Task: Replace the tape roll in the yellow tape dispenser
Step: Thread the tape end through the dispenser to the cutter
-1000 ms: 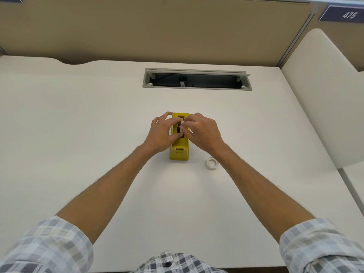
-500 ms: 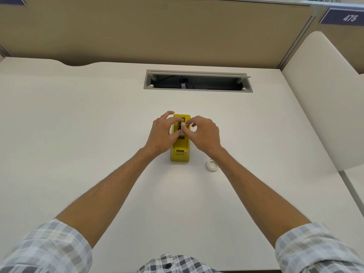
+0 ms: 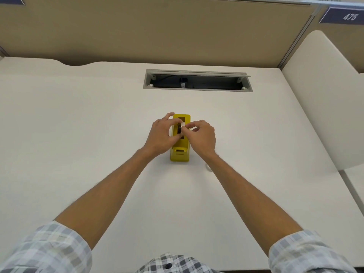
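The yellow tape dispenser (image 3: 179, 154) stands in the middle of the white desk (image 3: 78, 134), its long side running away from me. Over its open slot a whitish tape roll (image 3: 183, 124) is held between the fingertips of both hands. My left hand (image 3: 160, 134) comes from the left, with fingers curled over the roll and the thumb below it. My right hand (image 3: 201, 136) pinches the roll from the right. A small white ring, the other tape core (image 3: 208, 167), lies right of the dispenser, mostly hidden by my right forearm.
A grey cable slot (image 3: 197, 89) is cut into the desk behind the dispenser. A beige partition wall (image 3: 157, 32) closes the back. A cream side panel (image 3: 323, 99) rises at the right edge.
Both hands stay over the dispenser's slot with the roll. The right fingers have curled tighter on it, and my right forearm now covers most of the white ring.
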`<action>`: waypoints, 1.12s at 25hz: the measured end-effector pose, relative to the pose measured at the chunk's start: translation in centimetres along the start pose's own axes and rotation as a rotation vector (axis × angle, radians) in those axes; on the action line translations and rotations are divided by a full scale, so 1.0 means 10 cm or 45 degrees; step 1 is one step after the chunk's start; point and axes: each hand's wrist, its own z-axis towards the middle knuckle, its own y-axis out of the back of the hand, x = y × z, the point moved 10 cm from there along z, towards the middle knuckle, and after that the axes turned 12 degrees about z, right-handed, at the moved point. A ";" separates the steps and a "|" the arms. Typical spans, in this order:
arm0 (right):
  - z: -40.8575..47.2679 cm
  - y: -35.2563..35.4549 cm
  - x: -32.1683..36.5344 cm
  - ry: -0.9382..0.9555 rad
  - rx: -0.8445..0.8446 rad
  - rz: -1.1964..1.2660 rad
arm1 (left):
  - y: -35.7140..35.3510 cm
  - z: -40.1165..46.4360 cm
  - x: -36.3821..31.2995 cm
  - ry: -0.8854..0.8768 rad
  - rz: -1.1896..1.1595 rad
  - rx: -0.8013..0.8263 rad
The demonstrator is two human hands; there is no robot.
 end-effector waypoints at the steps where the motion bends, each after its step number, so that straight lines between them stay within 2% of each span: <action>1: -0.01 0.00 -0.01 -0.018 -0.003 0.021 | 0.03 -0.01 -0.01 -0.005 -0.048 -0.019; 4: -0.01 -0.01 -0.06 -0.055 -0.001 0.067 | 0.07 0.02 -0.02 -0.003 -0.098 -0.052; 8: -0.09 0.00 -0.10 -0.062 -0.061 0.143 | -0.08 0.07 0.03 -0.008 -0.018 0.127; 10: -0.11 0.00 -0.11 -0.059 -0.083 0.173 | -0.11 0.06 0.08 -0.006 -0.003 0.144; 20: -0.10 0.00 -0.12 -0.117 -0.111 0.188 | 0.15 0.04 0.03 0.049 -0.108 -0.156; 25: -0.12 -0.01 -0.11 -0.099 -0.095 0.202 | -0.13 0.11 0.01 0.007 0.042 0.190; 28: -0.11 0.00 -0.12 -0.125 -0.100 0.208 | -0.15 0.09 -0.03 -0.040 -0.005 0.189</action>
